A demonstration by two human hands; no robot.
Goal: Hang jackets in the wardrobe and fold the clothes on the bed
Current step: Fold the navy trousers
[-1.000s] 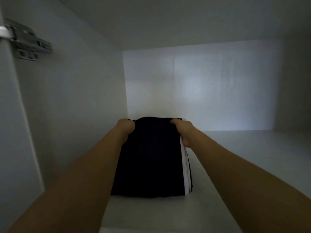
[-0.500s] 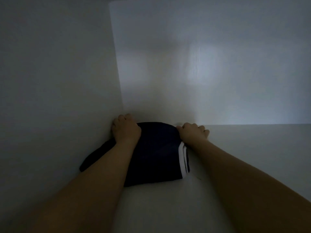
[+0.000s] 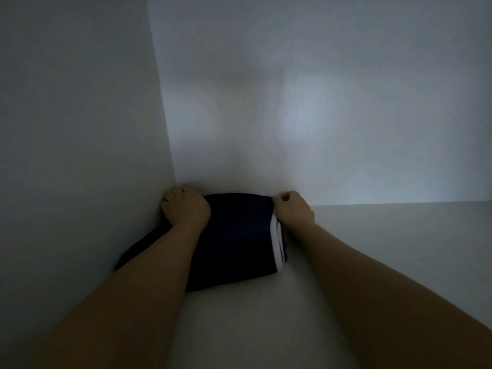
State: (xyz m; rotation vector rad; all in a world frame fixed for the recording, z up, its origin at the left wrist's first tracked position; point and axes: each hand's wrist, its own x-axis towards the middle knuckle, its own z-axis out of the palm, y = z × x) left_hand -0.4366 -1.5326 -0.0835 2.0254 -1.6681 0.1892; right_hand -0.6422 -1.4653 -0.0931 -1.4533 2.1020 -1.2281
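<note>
A folded dark navy garment [image 3: 237, 241] with white stripes along its right edge lies on the white wardrobe shelf [image 3: 372, 262], pushed into the back left corner. My left hand [image 3: 185, 209] sits on its far left corner with fingers curled down over the cloth, against the side wall. My right hand [image 3: 292, 209] grips the far right corner, thumb and fingers curled on the fabric edge. Part of the garment bulges out to the left under my left forearm.
The wardrobe's left side wall [image 3: 80, 155] stands right beside the garment and the back panel [image 3: 319, 115] is just behind it. The shelf stretches away to the right of the garment. The light is dim.
The garment slid deeper into the back left corner of the shelf, and my head moved in closer. Since half a second ago both hands have stayed at the far corners, with the fingers curled tighter.
</note>
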